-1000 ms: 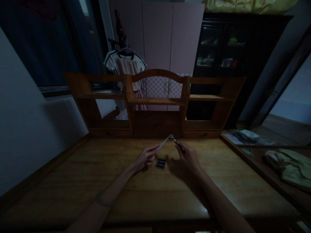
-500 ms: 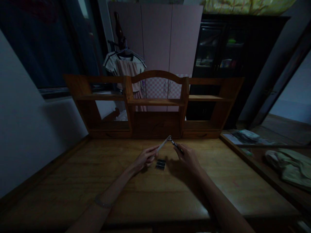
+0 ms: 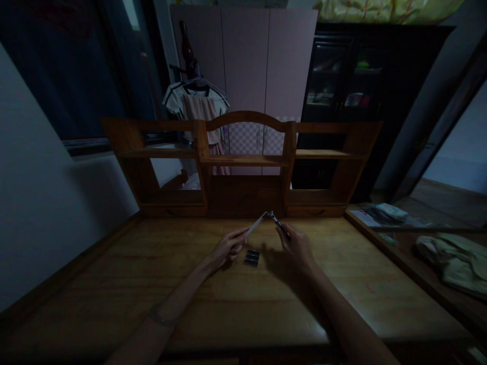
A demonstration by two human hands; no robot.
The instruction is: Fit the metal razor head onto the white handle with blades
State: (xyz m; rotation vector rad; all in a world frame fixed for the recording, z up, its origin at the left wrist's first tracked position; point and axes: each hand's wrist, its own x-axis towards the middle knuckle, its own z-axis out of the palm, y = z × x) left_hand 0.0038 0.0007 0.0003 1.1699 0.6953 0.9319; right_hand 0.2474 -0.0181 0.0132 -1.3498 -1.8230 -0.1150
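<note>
My left hand is closed around a slim, pale, stick-like tool, which slants up and to the right. In my right hand is a slim black-and-silver tool, gripped by its dark handle and slanting up and to the left. The two tips come together above the table, close to each other; whether they touch I cannot tell. Below and between the hands a small dark pack with several black strips lies flat on the wooden tabletop.
Along the table's back edge stands a wooden shelf unit. A cloth and a plastic-looking packet lie on a lower surface at the right. Behind are a pink wardrobe, a dark cabinet and hanging clothes.
My right hand has shifted slightly to the right, and the head of its black-and-silver tool has drawn a little away from the pale tool's tip. My left hand is almost still.
</note>
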